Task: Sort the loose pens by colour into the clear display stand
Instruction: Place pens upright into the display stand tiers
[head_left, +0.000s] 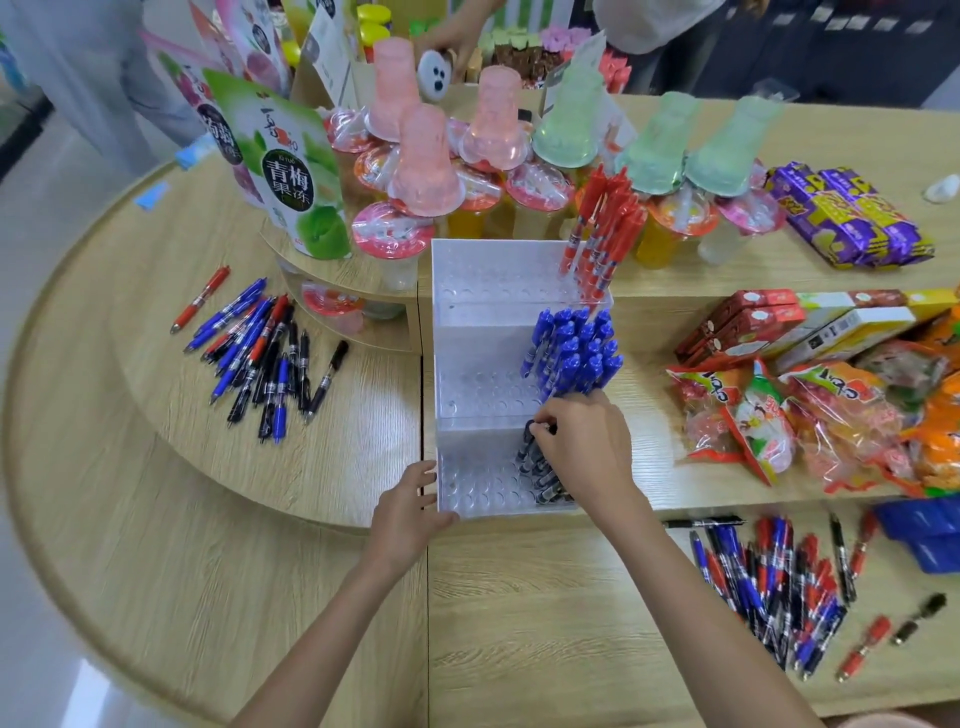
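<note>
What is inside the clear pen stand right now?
Red pens stand in the back row, blue pens in the middle, black pens in front, all toward the right of the stand. The right hand pinches one black pen and hides some; holes further left look empty.

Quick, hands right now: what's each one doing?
Left hand: grips the front corner of the display stand.
Right hand: pinches a black pen in the front tier.
</note>
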